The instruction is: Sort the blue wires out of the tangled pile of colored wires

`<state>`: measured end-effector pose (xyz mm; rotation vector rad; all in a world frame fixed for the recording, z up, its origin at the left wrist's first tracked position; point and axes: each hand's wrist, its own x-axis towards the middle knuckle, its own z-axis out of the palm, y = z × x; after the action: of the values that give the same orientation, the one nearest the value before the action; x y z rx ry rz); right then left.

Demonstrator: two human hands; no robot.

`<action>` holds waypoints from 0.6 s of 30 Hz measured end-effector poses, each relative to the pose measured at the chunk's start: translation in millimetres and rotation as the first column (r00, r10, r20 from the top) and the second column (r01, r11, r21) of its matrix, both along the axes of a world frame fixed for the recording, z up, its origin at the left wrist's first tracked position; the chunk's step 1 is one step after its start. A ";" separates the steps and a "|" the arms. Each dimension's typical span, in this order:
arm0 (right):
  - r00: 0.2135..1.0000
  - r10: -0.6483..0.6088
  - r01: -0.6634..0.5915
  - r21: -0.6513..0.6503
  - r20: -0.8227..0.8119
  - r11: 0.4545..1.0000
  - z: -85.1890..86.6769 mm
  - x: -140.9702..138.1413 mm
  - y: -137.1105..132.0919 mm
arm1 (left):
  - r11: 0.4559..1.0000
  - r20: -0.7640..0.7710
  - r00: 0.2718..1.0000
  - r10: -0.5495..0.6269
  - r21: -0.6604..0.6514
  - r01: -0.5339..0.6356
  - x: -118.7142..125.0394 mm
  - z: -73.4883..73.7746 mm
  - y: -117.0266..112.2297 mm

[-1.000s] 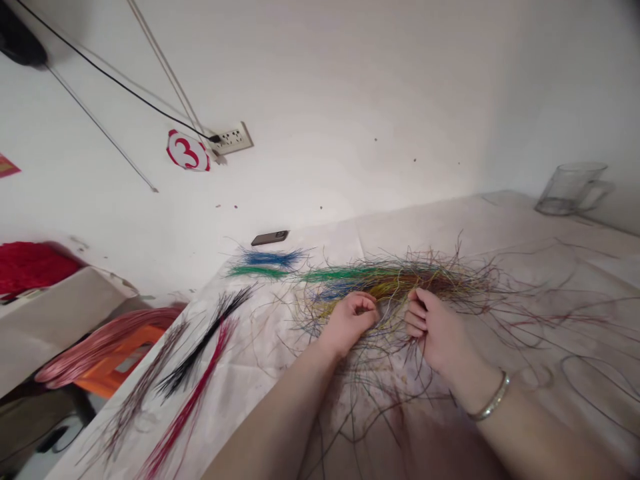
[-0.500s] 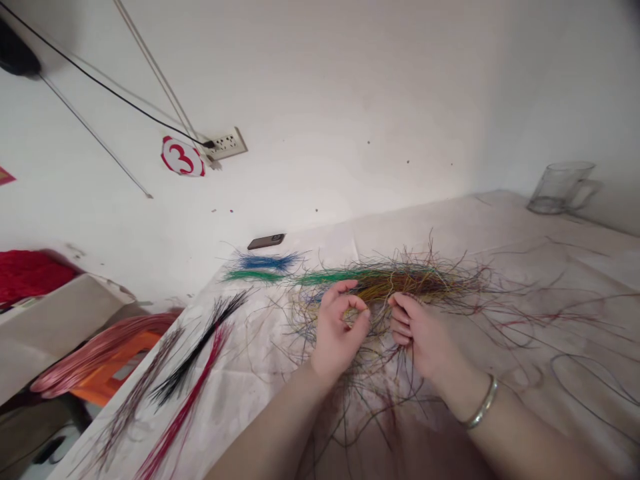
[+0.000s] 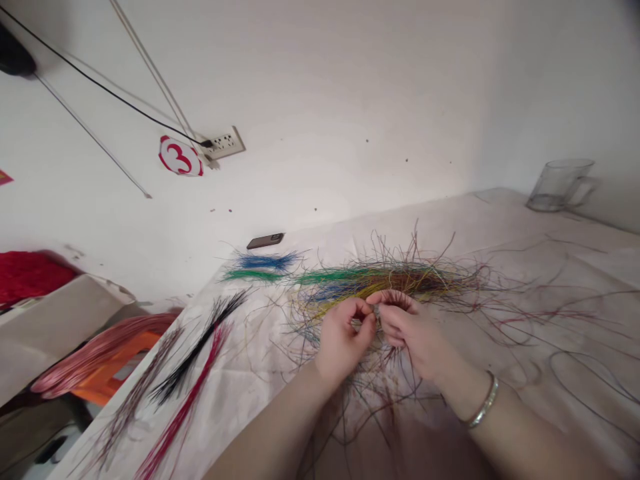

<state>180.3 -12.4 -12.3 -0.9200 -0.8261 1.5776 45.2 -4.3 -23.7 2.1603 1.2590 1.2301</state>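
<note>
My left hand [image 3: 346, 339] is closed in a pinch, thumb against forefinger. Its fingertips meet those of my right hand [image 3: 407, 327], whose fingers are also pinched, over the tangled pile. Between the two sets of fingertips shows a small pale bit of thin wire [image 3: 377, 311]; most of it is hidden by the fingers. Just beyond my hands lies a large tangle of coloured wires [image 3: 415, 281], with green, yellow, blue and brown strands. More loose strands spread beneath my wrists. A metal bangle [image 3: 484, 401] circles my right wrist.
Sorted bundles lie to the left: blue wires [image 3: 267, 261], green wires [image 3: 253, 275], black wires [image 3: 200, 348], red wires [image 3: 187, 407] and brownish wires [image 3: 135, 407]. A phone [image 3: 265, 241] rests by the wall. A glass mug [image 3: 557, 187] stands far right. Pink wire coils [image 3: 107, 353] sit beside the table.
My hands, apart before, have come together at the fingertips. My left hand's raised fingers have curled in, and my right hand has shifted slightly left. Some strands in the pile now stand higher.
</note>
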 end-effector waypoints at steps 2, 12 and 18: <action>0.999 0.036 -0.037 0.024 0.014 0.999 -1.8 -0.9 0.1 | 1.000 0.007 1.000 0.016 -0.009 -0.016 -0.5 -1.5 0.7; 0.966 -0.247 0.251 0.050 -0.074 0.967 -10.5 3.6 10.0 | 0.963 -0.041 0.998 -0.053 -0.265 0.040 0.8 -10.4 6.5; 0.894 -0.421 0.426 -0.001 -0.151 0.905 -11.8 9.6 16.5 | 0.959 -0.020 1.000 0.000 -0.284 -0.006 -4.2 -21.3 13.4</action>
<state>189.9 4.1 -24.1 -0.8777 -0.5000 1.2275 41.0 9.1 -45.0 1.9675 1.3560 0.9622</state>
